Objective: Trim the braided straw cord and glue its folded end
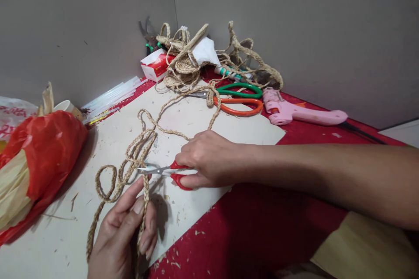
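A braided straw rope (145,187) runs down through my left hand (127,231), pinched between thumb and fingers. My right hand (207,161) grips small scissors (159,170) by their red handles. Their blades are parted and lie at the rope just above my left fingertips. More of the rope lies in loose loops (139,148) on a pale board (111,139), left of the scissors, and a strand runs up to the pile at the back.
Behind lie a braided rope pile (185,69), large scissors with green and orange handles (240,98), a pink glue gun (301,113), a red-white box (157,64) and clear sticks (111,98). A red bag (57,148) stands left. Grey walls (278,30) meet behind.
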{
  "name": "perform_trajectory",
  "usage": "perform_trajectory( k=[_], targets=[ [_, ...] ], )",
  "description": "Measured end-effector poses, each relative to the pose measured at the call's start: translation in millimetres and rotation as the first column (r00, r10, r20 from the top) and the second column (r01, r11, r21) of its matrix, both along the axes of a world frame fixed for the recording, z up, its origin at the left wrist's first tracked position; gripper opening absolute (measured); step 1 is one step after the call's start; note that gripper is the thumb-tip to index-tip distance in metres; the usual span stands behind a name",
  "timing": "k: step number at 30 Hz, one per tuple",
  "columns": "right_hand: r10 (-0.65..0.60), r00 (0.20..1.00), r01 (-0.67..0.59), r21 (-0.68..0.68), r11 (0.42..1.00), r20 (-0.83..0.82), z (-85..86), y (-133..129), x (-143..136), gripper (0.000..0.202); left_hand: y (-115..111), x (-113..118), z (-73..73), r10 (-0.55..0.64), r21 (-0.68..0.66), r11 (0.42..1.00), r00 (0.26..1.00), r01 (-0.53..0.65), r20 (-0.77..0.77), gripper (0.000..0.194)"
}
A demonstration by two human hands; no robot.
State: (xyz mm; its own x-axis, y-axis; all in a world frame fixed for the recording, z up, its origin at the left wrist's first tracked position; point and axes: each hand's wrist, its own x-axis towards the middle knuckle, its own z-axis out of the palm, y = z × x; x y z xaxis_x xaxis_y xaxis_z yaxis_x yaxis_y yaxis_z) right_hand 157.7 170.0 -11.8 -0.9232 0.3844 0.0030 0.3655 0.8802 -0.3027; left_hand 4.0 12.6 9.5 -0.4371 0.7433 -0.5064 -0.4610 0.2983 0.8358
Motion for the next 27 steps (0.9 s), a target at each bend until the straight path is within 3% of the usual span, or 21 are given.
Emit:
perform_trajectory(
  k=[4, 7, 8, 9, 12, 14, 16, 18, 20, 23, 25, 27],
  targets=[
    [-0.062, 0.997, 0.059, -0.063, 0.996, -0.048, 0.4, 2, 2, 0.027, 0, 1, 0.7, -0.032, -0.017, 0.999, 0.999, 0.032, 0.003, 0.05],
    [-0.207, 0.952, 0.119, -0.349, 0.93, -0.226, -0.5, 3, 1, 0.03, -2, 1, 0.8, -0.056, -0.03, 0.998, 0.998, 0.056, -0.002, 0.048],
    [-0.261, 0.929, 0.101, -0.496, 0.863, -0.264, -0.9, 3, 0, 0.033, -3, 1, 0.5, -0.079, -0.042, 0.996, 0.997, 0.078, -0.006, 0.046],
    [-0.307, 0.911, 0.063, -0.647, 0.76, -0.273, -1.3, 1, -2, 0.037, -4, 1, -0.1, -0.108, -0.059, 0.992, 0.994, 0.107, -0.01, 0.046],
    [-0.35, 0.912, -0.088, -0.936, 0.34, -0.213, -0.9, -5, -7, 0.049, -9, 1, -2.8, -0.218, -0.105, 0.971, 0.976, 0.214, -0.027, 0.046],
    [-0.343, 0.916, -0.177, -0.977, 0.12, -0.208, 1.0, -12, -10, 0.056, -12, 1, -5.0, -0.287, -0.095, 0.955, 0.956, 0.281, -0.058, 0.045],
    [-0.361, 0.899, -0.276, -0.961, -0.024, -0.249, 3.8, -20, -11, 0.06, -15, 1, -7.3, -0.336, -0.08, 0.941, 0.936, 0.329, -0.109, 0.041],
    [-0.411, 0.855, -0.398, -0.909, -0.125, -0.317, 6.7, -28, -12, 0.059, -16, -1, -9.2, -0.362, -0.054, 0.932, 0.917, 0.358, -0.167, 0.035],
    [-0.472, 0.794, -0.505, -0.848, -0.161, -0.383, 10.2, -36, -14, 0.05, -17, -3, -9.5, -0.387, -0.02, 0.919, 0.893, 0.393, -0.23, 0.029],
    [-0.556, 0.72, -0.575, -0.806, -0.143, -0.415, 19.7, -45, -18, 0.041, -18, -4, -4.1, -0.451, -0.02, 0.881, 0.824, 0.473, -0.344, 0.027],
    [-0.626, 0.676, -0.567, -0.817, -0.105, -0.389, 31.2, -48, -19, 0.044, -18, -3, 3.4, -0.505, -0.065, 0.843, 0.745, 0.534, -0.436, 0.028],
    [-0.68, 0.614, -0.565, -0.824, -0.026, -0.4, 47.2, -48, -19, 0.045, -17, -2, 11.9, -0.515, -0.088, 0.825, 0.681, 0.558, -0.521, 0.031]
  ],
)
